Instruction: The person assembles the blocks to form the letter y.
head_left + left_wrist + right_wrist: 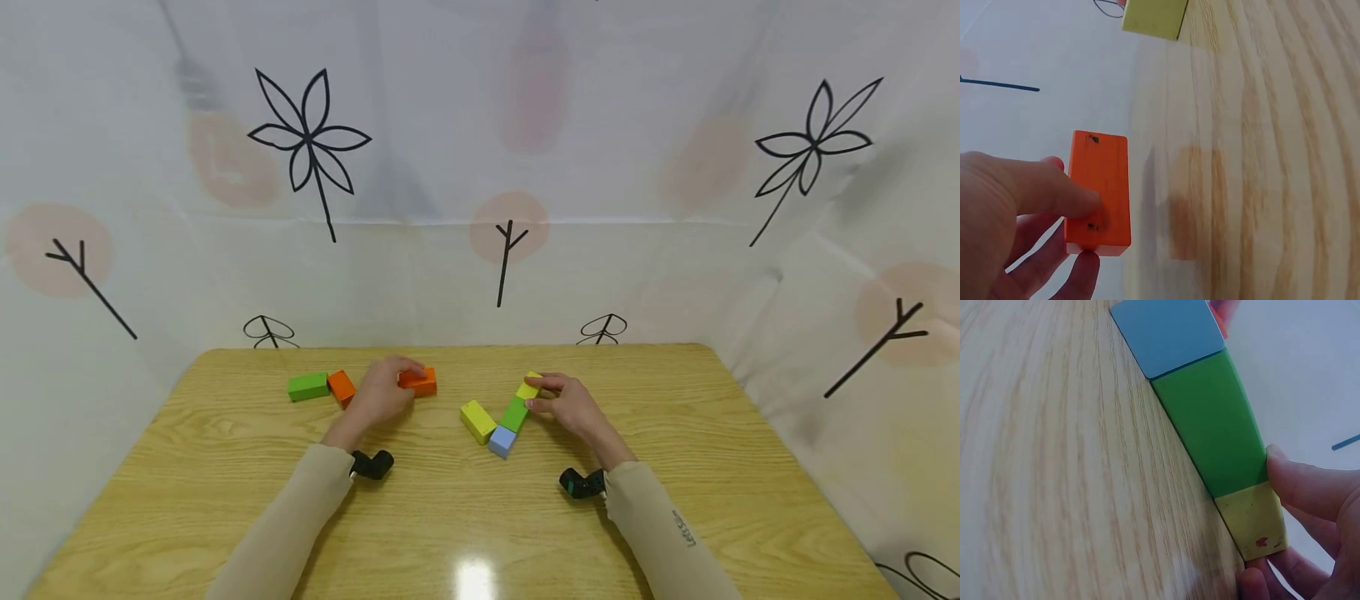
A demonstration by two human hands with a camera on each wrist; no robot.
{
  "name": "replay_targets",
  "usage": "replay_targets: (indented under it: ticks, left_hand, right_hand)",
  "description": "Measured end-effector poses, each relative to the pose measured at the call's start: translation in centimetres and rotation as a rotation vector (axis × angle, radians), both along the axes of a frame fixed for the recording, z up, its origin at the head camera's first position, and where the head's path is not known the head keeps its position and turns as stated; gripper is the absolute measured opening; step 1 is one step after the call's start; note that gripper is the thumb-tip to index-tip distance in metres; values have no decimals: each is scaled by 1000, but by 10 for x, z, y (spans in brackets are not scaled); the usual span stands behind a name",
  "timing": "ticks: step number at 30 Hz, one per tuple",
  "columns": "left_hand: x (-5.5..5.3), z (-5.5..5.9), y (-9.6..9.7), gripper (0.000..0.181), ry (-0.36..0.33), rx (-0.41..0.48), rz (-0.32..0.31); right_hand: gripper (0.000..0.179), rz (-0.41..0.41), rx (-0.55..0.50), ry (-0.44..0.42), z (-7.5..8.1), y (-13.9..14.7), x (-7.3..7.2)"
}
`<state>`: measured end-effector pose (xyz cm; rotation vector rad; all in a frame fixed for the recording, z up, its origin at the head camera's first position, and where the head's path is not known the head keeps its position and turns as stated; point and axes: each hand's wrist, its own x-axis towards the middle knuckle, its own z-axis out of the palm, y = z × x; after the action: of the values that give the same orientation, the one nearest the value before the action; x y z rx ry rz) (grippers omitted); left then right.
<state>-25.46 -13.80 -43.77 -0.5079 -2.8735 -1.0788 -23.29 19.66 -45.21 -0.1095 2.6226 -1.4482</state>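
My left hand [384, 390] holds an orange block [417, 382] at the far middle of the table. In the left wrist view, the thumb presses on the orange block's [1100, 187] broad face and the fingers curl behind it. Further right, a blue block [502, 442], a green block [514, 413] and a yellow block [528, 388] form a slanting row, end to end. My right hand [572, 406] pinches the row's far end: the right wrist view shows the thumb near the seam of the green [1210, 425] and yellow [1252, 522] blocks, fingertips at the yellow end.
Another yellow block [477, 422] slants against the blue one on its left. Past the left hand, a second orange block [342, 389] touches another green block [308, 387]. A patterned cloth [450, 283] hangs behind the wooden table [675, 500].
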Motion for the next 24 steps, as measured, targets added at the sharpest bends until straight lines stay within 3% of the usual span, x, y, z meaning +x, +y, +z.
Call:
replay_targets:
  ticks: [4,12,18,24]
  left_hand:
    - [2,3,6,35,19,-6,-65]
    - [12,12,24,33,39,-24,-137]
    - [11,10,30,30,63,-80,-207]
    - [6,7,31,34,64,-145,-239]
  right_hand:
    - [46,0,3,2,0,1,-1]
    - [47,1,7,13,-2,2,0]
    - [46,2,-6,14,-2,2,0]
    - [46,1,3,15,-1,1,1]
